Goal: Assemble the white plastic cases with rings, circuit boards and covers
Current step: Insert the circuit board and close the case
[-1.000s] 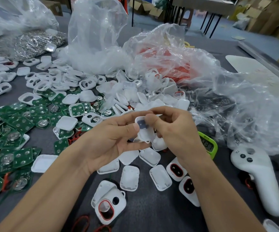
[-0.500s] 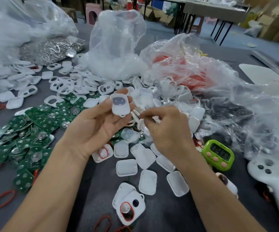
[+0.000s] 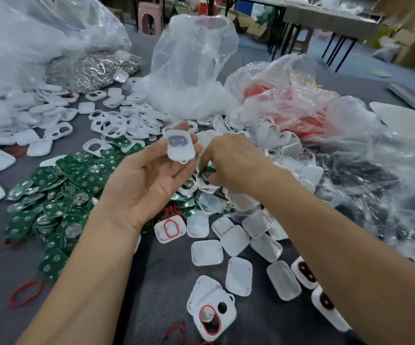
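My left hand is raised palm up and pinches a white plastic case with a dark oval patch between thumb and fingertips. To its right, my right hand reaches palm down into the pile, fingers curled around a green circuit board. More green circuit boards lie heaped at the left. White covers lie in front of my hands. A case with a red ring sits below my left wrist, and another ringed case lies near the front.
Clear plastic bags of white parts stand at the back, and a bag with red rings sits at the right. Metal clips fill a bag at the far left. Loose red rings lie on the grey table.
My hands have separated: the left lifted the white case up and away, while the right let go of it and reached down into the pile of boards. The camera tilted upward.
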The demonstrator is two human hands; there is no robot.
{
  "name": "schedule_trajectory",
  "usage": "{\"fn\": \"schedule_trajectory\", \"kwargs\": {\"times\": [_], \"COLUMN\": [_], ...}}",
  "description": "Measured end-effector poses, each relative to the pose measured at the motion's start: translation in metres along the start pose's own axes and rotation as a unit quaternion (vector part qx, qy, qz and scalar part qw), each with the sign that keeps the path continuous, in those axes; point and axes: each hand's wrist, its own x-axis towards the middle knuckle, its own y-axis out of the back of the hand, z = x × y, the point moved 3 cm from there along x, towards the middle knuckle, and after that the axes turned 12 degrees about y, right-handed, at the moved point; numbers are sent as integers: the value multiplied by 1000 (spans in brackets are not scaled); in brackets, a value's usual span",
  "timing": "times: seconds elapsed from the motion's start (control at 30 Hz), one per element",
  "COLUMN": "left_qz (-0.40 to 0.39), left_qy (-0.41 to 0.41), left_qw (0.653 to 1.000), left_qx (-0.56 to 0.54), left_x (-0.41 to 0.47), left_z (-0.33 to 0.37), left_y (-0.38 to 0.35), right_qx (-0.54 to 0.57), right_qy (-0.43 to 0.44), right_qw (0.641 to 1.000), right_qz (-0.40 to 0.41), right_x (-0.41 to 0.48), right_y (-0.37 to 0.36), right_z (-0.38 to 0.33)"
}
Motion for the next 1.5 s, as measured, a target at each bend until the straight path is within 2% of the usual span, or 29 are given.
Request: {"fn": "schedule_trajectory", "kwargs": {"times": [0.03, 0.1, 0.2, 0.27, 0.37, 0.43, 0.53, 0.7, 0.8, 0.93, 1.03, 1.1, 1.23, 1.37, 1.5], "left_qz": [2, 0, -6, -11, -21, -41, -70, -64, -53, -46, -51, -57, -69, -77, -70], "left_qy": [4, 15, 36, 53, 84, 120, 167, 210, 214, 207, 202, 203, 214, 220, 226], "left_qw": [1000, 1000, 999, 997, 994, 988, 976, 966, 965, 965, 964, 961, 956, 953, 951], "left_qx": [0, 4, 27, 46, 67, 83, 122, 139, 144, 155, 168, 176, 187, 195, 200], "left_x": [1, 2, 4, 5, 9, 11, 13, 13, 14, 16, 17, 17, 17, 16, 17], "left_z": [-1, -4, -9, -15, -28, -43, -66, -80, -82, -85, -86, -86, -86, -87, -88], "left_y": [-1, -1, -3, -7, -15, -22, -33, -35, -33, -33, -32, -31, -33, -33, -33], "right_qx": [8, 101, 261, 367, 516, 550, 535, 494, 501, 526, 556, 573, 574, 554, 554], "right_qy": [-1, -41, -119, -149, -174, -199, -247, -252, -264, -235, -221, -197, -157, -153, -156], "right_qw": [999, 986, 931, 877, 783, 763, 763, 792, 772, 751, 708, 698, 721, 742, 740], "right_qz": [42, 126, 225, 272, 299, 276, 267, 253, 290, 324, 376, 382, 355, 345, 349], "right_x": [-3, -15, -40, -59, -94, -119, -149, -166, -166, -165, -167, -164, -157, -154, -154], "right_y": [-3, -10, -12, -12, -14, -21, -31, -36, -40, -35, -24, -20, -18, -20, -20], "right_z": [1, 7, 20, 24, 25, 27, 33, 46, 55, 54, 50, 43, 31, 29, 29]}}
